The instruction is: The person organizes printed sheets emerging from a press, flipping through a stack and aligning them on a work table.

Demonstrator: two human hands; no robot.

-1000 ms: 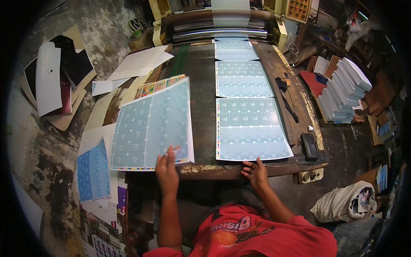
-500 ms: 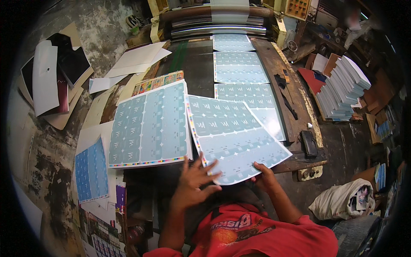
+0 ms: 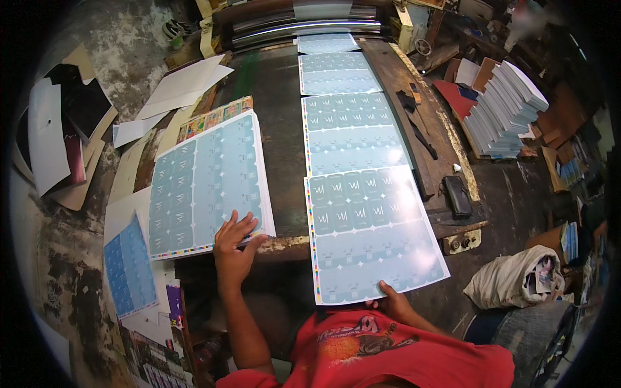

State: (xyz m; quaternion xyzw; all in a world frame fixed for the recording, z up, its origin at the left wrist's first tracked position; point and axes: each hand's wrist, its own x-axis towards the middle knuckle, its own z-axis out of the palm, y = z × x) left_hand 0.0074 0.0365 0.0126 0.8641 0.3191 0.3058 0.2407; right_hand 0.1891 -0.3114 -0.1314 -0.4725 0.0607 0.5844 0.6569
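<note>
My right hand [image 3: 391,302] pinches the near edge of a light-blue printed sheet [image 3: 369,239], thumb on top and fingers underneath. This sheet reaches over the table's front edge, and its far end meets another printed sheet [image 3: 356,139] lying on the table. My left hand [image 3: 236,239] rests with fingers apart on the near right corner of a thick stack of similar printed sheets [image 3: 207,174]. Further off, more printed sheets [image 3: 339,70] lie in a line leading to the machine's rollers [image 3: 307,29].
The worn table [image 3: 275,142] spans the middle. On its right side lie a dark pouch [image 3: 457,196] and a black strap [image 3: 424,139]. Stacked paper [image 3: 504,110] stands beyond at right, above a stuffed white sack [image 3: 517,278]. Loose sheets [image 3: 178,87] lie at far left.
My left hand has left the held sheet's side and moved left onto the stack. The held sheet, slanted across before, now lies straighter in line with the others, my right hand still on it.
</note>
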